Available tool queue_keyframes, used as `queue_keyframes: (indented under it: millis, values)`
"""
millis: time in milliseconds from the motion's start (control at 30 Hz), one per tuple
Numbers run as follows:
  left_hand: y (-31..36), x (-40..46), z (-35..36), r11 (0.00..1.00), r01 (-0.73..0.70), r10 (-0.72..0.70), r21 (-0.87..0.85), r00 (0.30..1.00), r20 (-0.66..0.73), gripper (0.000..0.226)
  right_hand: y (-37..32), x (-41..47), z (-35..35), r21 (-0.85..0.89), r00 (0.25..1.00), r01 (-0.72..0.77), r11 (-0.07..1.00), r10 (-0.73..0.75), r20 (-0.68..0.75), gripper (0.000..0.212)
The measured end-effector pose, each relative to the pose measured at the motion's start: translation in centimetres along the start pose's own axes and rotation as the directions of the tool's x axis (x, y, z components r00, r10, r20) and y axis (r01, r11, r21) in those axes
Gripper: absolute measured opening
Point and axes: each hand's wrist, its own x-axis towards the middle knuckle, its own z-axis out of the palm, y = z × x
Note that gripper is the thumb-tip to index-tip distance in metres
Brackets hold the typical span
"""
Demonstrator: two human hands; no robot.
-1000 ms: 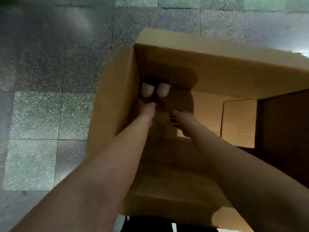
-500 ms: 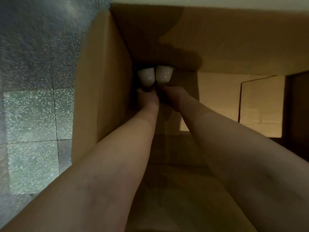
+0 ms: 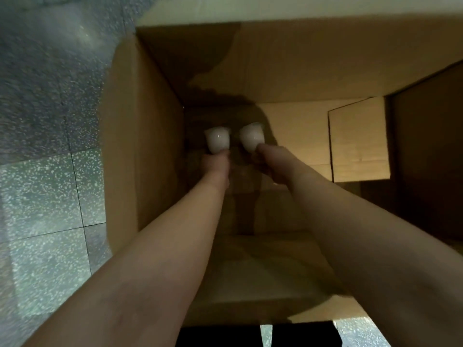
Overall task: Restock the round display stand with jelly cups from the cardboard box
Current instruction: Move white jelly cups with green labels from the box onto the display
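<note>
Both bare arms reach deep into the open cardboard box [image 3: 140, 136], which stands on a speckled tiled floor [image 3: 45, 196]. The left hand [image 3: 216, 166] holds the narrow end of a whitish jelly cup [image 3: 217, 142], its fingers closed around the cup's base so that the wider rim end points away from the person. The right hand [image 3: 271, 160] grips a second jelly cup [image 3: 251, 139] in the same way, from the narrow end, and this cup leans a little toward the right. The two cups sit side by side, near each other but apart, in the shadowed left part of the box close to its left wall. Whether they rest on the box bottom or are lifted clear of it cannot be told from this angle. To the right, the box bottom is lit and a bottom flap [image 3: 358, 146] shows with its cut edge visible. The right-hand inner wall lies in deep shadow. At the bottom edge, dark shapes lie just under the near rim of the box.
</note>
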Motion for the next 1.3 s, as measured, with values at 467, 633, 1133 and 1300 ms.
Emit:
queue_keyframes:
  millis: [467,633,1133,1300]
  values:
    - [0.7,-24.7,-3.9,0.695,-0.518,0.356,0.498,0.850,0.388,0.032,7.2,-26.1,-15.4,-0.220,0.820,0.257,0.941,-0.333,-0.466,0.025]
    - [-2.5,-35.7,-1.5,0.478,-0.713,0.464,0.513,0.700,0.542,0.030,15.8,-35.9,-21.7,-0.209,0.696,0.354,0.912,-0.406,-0.592,0.020]
    - [-31.5,-70.3,7.3,-0.098,-0.995,0.145,-0.011,-0.025,0.989,0.030,51.5,-66.0,-37.1,-0.092,0.313,0.339,0.936,-0.204,-0.927,0.035]
    - [-39.3,-80.2,9.8,-0.157,-0.964,-0.037,-0.215,-0.212,0.977,0.041,60.2,-73.5,-40.0,-0.012,0.184,0.293,0.956,-0.069,-0.980,0.038]
